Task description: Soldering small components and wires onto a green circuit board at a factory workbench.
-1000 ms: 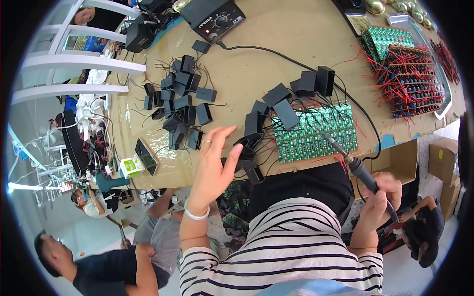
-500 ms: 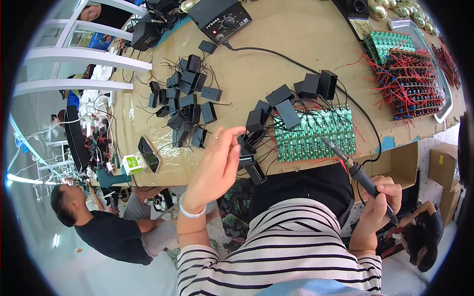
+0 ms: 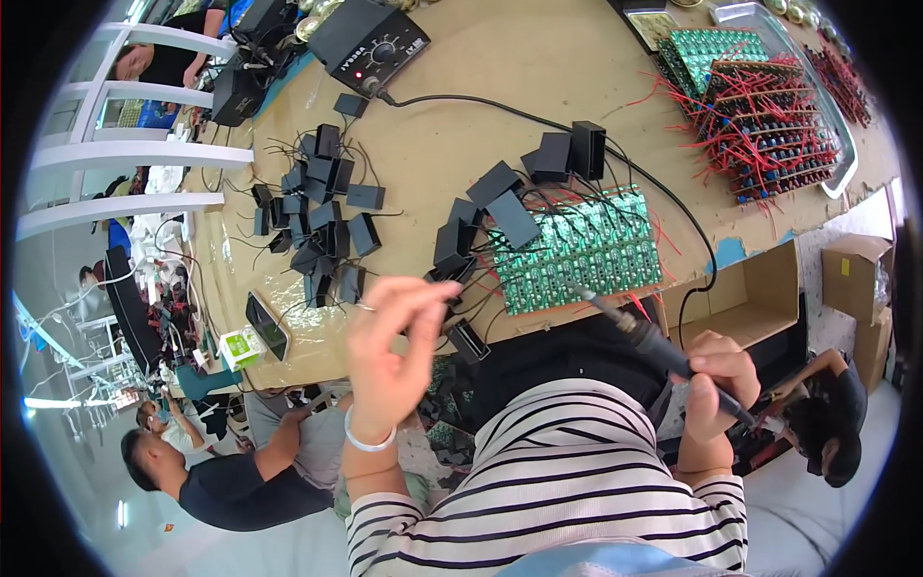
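Note:
My right hand (image 3: 716,380) grips a soldering iron (image 3: 663,348), its tip pointing up and left to the near edge of a green circuit board panel (image 3: 577,260). Black wires run from the panel to several small black box-shaped modules (image 3: 514,219) along its left and far sides. My left hand (image 3: 394,346), with a white bracelet on the wrist, is raised by the panel's near left corner. Its fingers are bent, with a gap between thumb and forefinger and nothing visible between them. Just right of it, a black module (image 3: 469,338) hangs at the table edge.
More wired black modules (image 3: 322,192) lie heaped on the left. A soldering station (image 3: 370,48) stands behind, its cable (image 3: 538,113) curving round the panel. Stacked boards with red wires (image 3: 764,125) and a metal tray (image 3: 841,163) are far right. Co-workers (image 3: 226,471) sit nearby.
The whole view has shifted, with table items now further left. My left hand has drawn back slightly from the modules, its fingers more bent. The soldering iron stays in my right hand, tip near the panel's edge.

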Demonstrator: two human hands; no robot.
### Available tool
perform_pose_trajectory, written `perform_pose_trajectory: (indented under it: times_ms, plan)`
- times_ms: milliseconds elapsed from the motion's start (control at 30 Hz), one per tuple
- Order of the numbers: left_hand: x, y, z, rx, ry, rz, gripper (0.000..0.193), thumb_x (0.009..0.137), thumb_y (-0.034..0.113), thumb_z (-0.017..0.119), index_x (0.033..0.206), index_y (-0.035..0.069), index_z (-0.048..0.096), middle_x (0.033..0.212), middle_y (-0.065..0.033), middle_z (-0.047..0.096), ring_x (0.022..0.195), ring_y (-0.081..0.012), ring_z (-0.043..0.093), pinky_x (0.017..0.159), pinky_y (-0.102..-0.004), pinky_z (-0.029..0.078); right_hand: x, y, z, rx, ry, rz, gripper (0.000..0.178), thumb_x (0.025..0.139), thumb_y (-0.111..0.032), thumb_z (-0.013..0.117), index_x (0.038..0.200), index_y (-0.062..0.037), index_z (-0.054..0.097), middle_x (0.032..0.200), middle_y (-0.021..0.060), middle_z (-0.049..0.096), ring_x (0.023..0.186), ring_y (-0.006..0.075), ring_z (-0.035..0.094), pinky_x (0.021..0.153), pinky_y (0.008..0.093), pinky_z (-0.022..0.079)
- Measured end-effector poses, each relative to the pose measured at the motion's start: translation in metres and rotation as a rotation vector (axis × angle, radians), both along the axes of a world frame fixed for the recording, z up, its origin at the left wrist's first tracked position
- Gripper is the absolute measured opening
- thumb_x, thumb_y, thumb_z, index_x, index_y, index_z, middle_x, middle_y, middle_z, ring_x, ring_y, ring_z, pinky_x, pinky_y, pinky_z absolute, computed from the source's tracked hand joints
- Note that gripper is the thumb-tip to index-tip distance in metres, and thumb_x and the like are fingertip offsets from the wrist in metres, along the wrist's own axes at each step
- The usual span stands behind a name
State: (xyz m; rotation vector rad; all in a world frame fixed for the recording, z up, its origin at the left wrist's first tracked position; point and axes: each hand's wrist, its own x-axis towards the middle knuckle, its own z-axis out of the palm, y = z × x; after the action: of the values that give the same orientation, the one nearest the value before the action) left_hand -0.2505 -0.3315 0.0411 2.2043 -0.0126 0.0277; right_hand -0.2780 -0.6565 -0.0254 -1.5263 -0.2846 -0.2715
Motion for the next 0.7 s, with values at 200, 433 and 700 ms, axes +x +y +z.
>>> perform_pose_trajectory:
  times_ms: [200,433,700]
  plan:
    - [0.006,-0.031,-0.025,0.352,-0.201,-0.298,0.025,0.080,-0.008,0.074,0.102,0.004,0.072,0.090,-0.0075,0.060,0.076,-0.0240,0.060,0.064,-0.0328,0.051,0.002,0.005,0.009,-0.338,-0.244,0.092,0.023,0.068,0.007,0.074,0.090,0.0007,0.067,0.078,0.0122,0.069,0.062,0.0248,0.065,0.058,0.0335,0.053]
    - [0.012,-0.033,-0.038,0.407,-0.222,-0.370,0.019,0.077,-0.003,0.076,0.094,0.002,0.069,0.090,-0.0081,0.061,0.081,-0.0278,0.062,0.070,-0.0385,0.053,0.002,0.012,0.004,-0.364,-0.284,0.109,0.010,0.075,0.001,0.070,0.084,-0.0001,0.065,0.073,0.0100,0.066,0.060,0.0246,0.064,0.057,0.0337,0.052]
    - [0.009,-0.032,-0.039,0.453,-0.220,-0.404,0.019,0.078,-0.003,0.075,0.096,0.002,0.068,0.090,-0.0074,0.059,0.081,-0.0267,0.061,0.070,-0.0377,0.052,0.006,0.013,-0.001,-0.348,-0.294,0.188,0.025,0.067,0.006,0.075,0.091,0.0011,0.068,0.079,0.0114,0.070,0.061,0.0244,0.064,0.058,0.0329,0.052]
